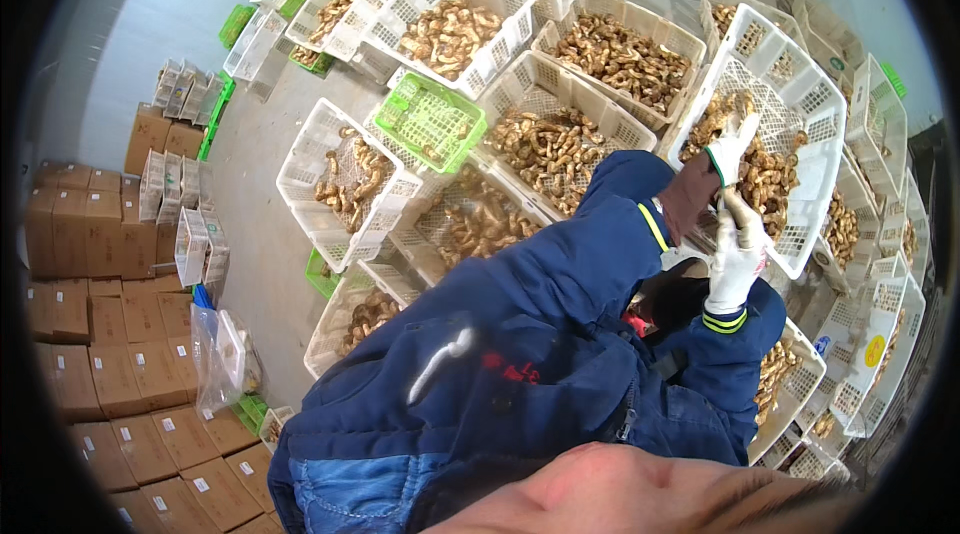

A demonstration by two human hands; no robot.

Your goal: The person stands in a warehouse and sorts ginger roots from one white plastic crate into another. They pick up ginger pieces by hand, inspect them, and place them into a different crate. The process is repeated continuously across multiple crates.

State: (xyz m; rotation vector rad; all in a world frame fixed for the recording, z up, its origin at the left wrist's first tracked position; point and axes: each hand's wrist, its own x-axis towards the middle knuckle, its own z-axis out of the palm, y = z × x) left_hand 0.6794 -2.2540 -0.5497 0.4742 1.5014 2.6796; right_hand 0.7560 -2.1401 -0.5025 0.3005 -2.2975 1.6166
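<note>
My left hand (733, 147), in a white glove with a green-edged cuff, has its fingers spread over a white plastic crate (817, 181) of brown-stemmed mushrooms (769, 174). Nothing shows in its grasp. My right hand (739, 252), in a white glove with a grey-stained finger area, is just below the left wrist. Its fingertips are pinched together at the green edge of the left glove's cuff (721, 177). A brown inner sleeve (686, 192) covers my left forearm between glove and blue jacket. The palm sides of both hands are partly hidden.
More white crates of mushrooms (622, 57) surround me, some stacked. A green plastic basket (431, 121) sits on a crate to the left. A tilted white crate (345, 185) holds a few mushrooms. Cardboard boxes (112, 309) are stacked at the far left, beside grey floor (255, 151).
</note>
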